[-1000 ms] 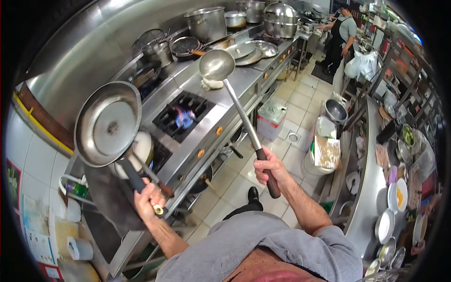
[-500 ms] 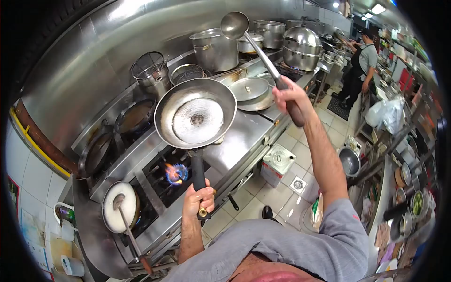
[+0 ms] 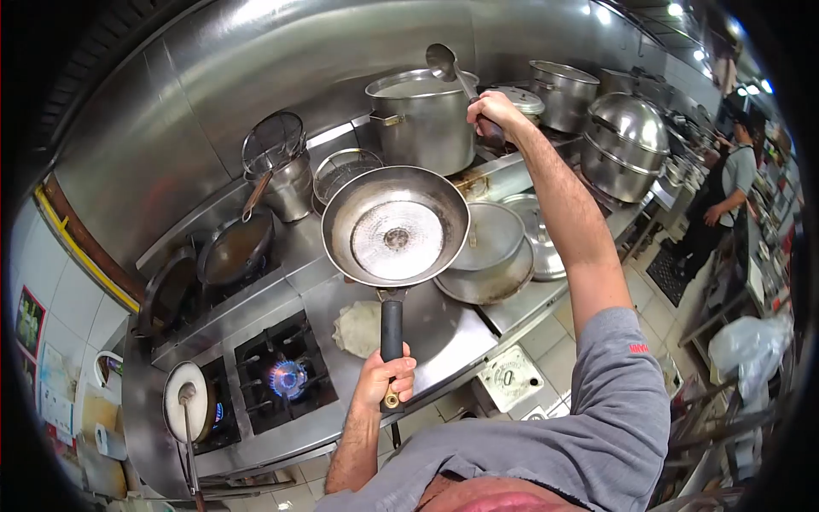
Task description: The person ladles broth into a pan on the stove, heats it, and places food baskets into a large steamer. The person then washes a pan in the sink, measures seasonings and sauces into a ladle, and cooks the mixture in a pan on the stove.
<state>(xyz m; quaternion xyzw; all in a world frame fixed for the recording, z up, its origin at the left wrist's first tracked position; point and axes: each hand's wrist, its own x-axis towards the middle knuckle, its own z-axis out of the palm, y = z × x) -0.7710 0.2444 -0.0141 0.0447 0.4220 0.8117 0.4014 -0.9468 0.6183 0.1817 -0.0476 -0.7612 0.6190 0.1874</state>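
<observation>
Frying pan (image 3: pixel 397 226): I count one
Ladles (image 3: pixel 441 61): I see two
Lit burners (image 3: pixel 288 378): two
Dark pans (image 3: pixel 235 250) at back left: two
White-filled pan (image 3: pixel 198 416): one
Domed steamer (image 3: pixel 625 147): one
Cloth (image 3: pixel 357 329): one
Co-worker (image 3: pixel 718 200): one

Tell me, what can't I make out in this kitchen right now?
All in the head view:
- Underside of the frying pan in the left hand: faces away from the camera.
- Inside of the domed steamer pot: covered by its lid.
- Tip of the spare ladle's handle: cut off by the bottom edge.
- Print on the wall poster: too small.
- What the co-worker handles: blurred, too far off.
</observation>
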